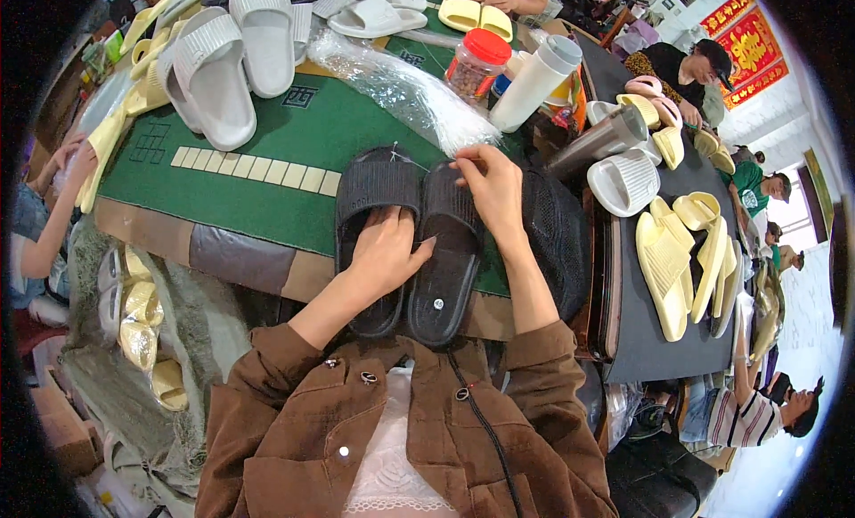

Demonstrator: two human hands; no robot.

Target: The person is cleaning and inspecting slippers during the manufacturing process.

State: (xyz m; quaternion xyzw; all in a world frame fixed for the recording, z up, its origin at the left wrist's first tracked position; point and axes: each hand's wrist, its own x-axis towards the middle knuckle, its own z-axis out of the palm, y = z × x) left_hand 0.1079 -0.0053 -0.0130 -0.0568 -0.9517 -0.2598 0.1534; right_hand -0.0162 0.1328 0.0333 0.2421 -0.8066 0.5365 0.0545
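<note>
Two black slippers, the left slipper (378,184) and the right slipper (450,242), lie side by side at the table's near edge, toes pointing away. My left hand (383,251) has its fingers tucked under the left slipper's ribbed strap, while its thumb reaches over toward the right one. Thumb and fingertips of my right hand (490,184) are pinched together above the right slipper's toe; whatever is between them is too small to make out. A thin clear strand (394,151) sticks up at the left slipper's toe. Beyond lies a bundle of clear plastic strands (436,108).
Grey slippers (214,81) are piled at the left on the green tabletop (258,206). A red-lidded jar (479,64) and a white bottle (539,81) stand beyond my right hand. Yellow slippers (668,269) lie on the dark table to the right. Other people work around.
</note>
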